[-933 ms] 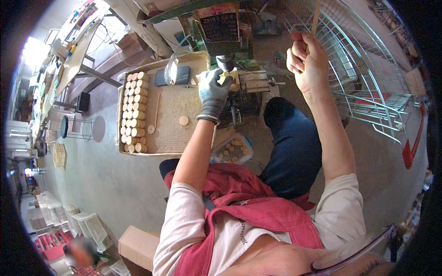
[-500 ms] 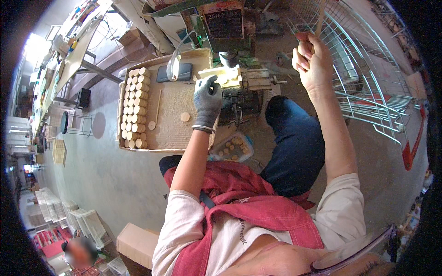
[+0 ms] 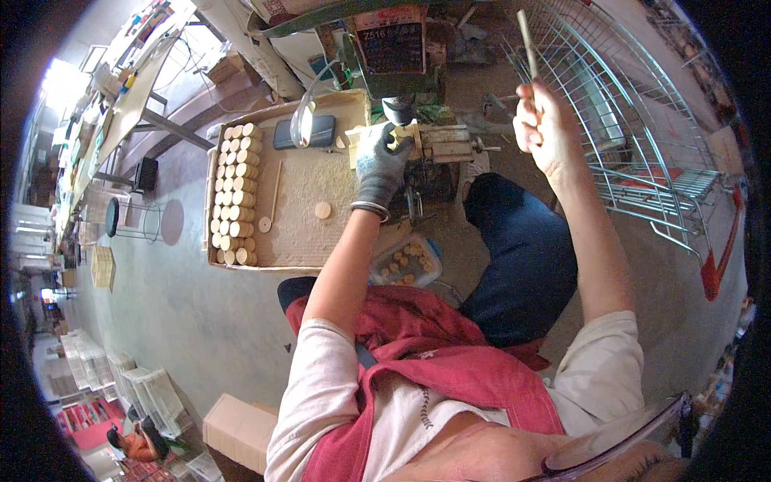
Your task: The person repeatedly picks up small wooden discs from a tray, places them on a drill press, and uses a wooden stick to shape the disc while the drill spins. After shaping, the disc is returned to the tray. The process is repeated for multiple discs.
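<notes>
My left hand (image 3: 381, 161), in a grey work glove, rests at the light wooden jig (image 3: 356, 146) beneath the drill press chuck (image 3: 398, 109). Its thumb and fingers are curled together at the jig; what they grip is hidden. Bare and raised at the upper right, my right hand (image 3: 548, 128) is closed around a slim rod-like handle (image 3: 528, 46). Beside the jig a vise (image 3: 446, 145) sits on the machine. To the left, a shallow cardboard tray (image 3: 301, 255) holds stacked rows of round wooden pieces (image 3: 239, 181), a single wooden disc (image 3: 323, 210) and a thin stick (image 3: 276, 191).
A dark phone (image 3: 303, 132) and a lamp (image 3: 303, 124) are at the tray's far side. Below the vise stands a plastic tub (image 3: 426, 277) with wooden pieces. A wire shopping cart (image 3: 642, 173) is close to my right arm. Another person (image 3: 138, 440) sits far off, lower left.
My left hand has moved right and onto the jig under the chuck. My right hand has shifted slightly down, and the rod in it now leans more to the left.
</notes>
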The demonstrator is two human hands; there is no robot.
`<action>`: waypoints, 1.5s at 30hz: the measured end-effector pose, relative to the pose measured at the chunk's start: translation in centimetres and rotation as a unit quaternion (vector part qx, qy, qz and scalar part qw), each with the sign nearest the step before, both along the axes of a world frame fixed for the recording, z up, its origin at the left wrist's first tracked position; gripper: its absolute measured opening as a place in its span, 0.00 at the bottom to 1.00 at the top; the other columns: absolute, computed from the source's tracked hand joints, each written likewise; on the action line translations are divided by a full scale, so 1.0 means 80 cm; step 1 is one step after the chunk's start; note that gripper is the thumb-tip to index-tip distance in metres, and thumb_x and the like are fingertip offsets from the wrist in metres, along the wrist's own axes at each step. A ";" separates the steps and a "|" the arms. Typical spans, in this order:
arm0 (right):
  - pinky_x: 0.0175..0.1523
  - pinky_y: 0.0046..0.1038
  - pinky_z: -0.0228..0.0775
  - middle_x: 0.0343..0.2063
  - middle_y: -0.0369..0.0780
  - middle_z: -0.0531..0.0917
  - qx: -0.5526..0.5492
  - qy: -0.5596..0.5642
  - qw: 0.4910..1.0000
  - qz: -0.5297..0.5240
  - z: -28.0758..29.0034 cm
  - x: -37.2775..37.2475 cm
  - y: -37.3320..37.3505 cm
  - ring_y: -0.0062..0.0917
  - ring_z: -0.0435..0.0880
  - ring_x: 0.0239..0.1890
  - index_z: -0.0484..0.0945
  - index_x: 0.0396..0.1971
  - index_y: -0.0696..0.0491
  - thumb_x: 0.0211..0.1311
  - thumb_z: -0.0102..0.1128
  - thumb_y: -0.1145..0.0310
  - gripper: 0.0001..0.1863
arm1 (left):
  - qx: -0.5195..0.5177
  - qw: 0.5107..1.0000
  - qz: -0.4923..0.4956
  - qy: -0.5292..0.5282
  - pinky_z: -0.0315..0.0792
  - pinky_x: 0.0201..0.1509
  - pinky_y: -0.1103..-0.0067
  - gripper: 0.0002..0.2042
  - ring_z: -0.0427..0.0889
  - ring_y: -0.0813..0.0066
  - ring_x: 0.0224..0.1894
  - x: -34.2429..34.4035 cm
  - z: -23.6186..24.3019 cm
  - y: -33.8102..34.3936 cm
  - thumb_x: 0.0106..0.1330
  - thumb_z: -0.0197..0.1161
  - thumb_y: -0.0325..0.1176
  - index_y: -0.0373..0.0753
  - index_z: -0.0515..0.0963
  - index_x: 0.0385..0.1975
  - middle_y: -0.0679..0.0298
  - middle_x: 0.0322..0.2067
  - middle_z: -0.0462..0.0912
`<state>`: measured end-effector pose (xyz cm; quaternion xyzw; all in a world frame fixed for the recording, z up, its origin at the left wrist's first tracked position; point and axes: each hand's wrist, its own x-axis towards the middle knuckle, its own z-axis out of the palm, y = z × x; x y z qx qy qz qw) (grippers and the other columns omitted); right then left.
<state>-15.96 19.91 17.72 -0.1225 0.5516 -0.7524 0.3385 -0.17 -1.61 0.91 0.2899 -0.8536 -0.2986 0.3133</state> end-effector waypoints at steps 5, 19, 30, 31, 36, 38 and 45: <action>0.16 0.20 0.56 0.16 0.29 0.70 0.256 0.233 0.913 0.215 -0.034 -0.003 0.035 0.12 0.64 0.12 0.75 0.28 0.53 0.72 0.48 0.64 0.13 | -0.009 1.000 -0.002 0.013 0.73 0.44 0.67 0.19 0.79 0.57 0.38 -0.006 0.012 0.005 0.54 0.72 0.43 0.40 0.80 0.43 0.56 0.35 0.81; 0.43 0.36 0.76 0.29 0.47 0.82 0.252 0.604 0.702 0.280 -0.086 0.007 0.000 0.41 0.82 0.34 0.80 0.30 0.59 0.60 0.56 0.73 0.06 | -0.045 0.997 0.024 0.053 0.75 0.44 0.68 0.18 0.80 0.57 0.40 -0.001 0.014 0.003 0.55 0.72 0.40 0.39 0.81 0.42 0.55 0.38 0.81; 0.42 0.38 0.74 0.28 0.47 0.81 0.210 0.630 0.700 0.263 -0.083 0.002 -0.001 0.43 0.81 0.33 0.79 0.28 0.59 0.58 0.56 0.75 0.05 | -0.042 0.998 -0.022 0.043 0.72 0.42 0.69 0.18 0.78 0.59 0.37 -0.008 0.015 -0.002 0.50 0.75 0.42 0.41 0.81 0.38 0.59 0.32 0.80; 0.42 0.38 0.74 0.28 0.47 0.80 0.207 0.645 0.687 0.263 -0.084 0.000 0.000 0.43 0.80 0.33 0.79 0.28 0.59 0.58 0.55 0.74 0.05 | -0.028 0.999 -0.019 0.024 0.73 0.43 0.67 0.17 0.78 0.56 0.38 -0.010 0.021 0.001 0.51 0.74 0.42 0.41 0.80 0.37 0.57 0.33 0.79; 0.41 0.38 0.73 0.28 0.48 0.79 0.172 0.695 0.649 0.259 -0.087 0.000 -0.005 0.44 0.79 0.32 0.78 0.30 0.60 0.59 0.55 0.74 0.05 | 0.018 1.000 0.004 0.011 0.73 0.44 0.66 0.15 0.79 0.53 0.40 -0.024 -0.002 -0.015 0.51 0.73 0.42 0.41 0.79 0.33 0.54 0.33 0.79; 0.41 0.38 0.73 0.28 0.48 0.79 0.181 0.694 0.646 0.260 -0.089 -0.003 -0.004 0.44 0.79 0.32 0.78 0.30 0.60 0.59 0.55 0.74 0.05 | -0.033 0.999 0.014 -0.019 0.73 0.43 0.66 0.15 0.79 0.52 0.39 -0.020 0.019 -0.007 0.51 0.73 0.42 0.41 0.78 0.32 0.54 0.33 0.79; 0.40 0.38 0.74 0.28 0.48 0.80 0.253 0.666 0.637 0.295 -0.082 0.004 -0.012 0.42 0.81 0.33 0.78 0.29 0.60 0.60 0.55 0.73 0.06 | -0.044 0.998 0.007 0.032 0.73 0.42 0.65 0.15 0.78 0.52 0.38 -0.014 0.019 0.000 0.51 0.73 0.42 0.42 0.78 0.32 0.55 0.32 0.78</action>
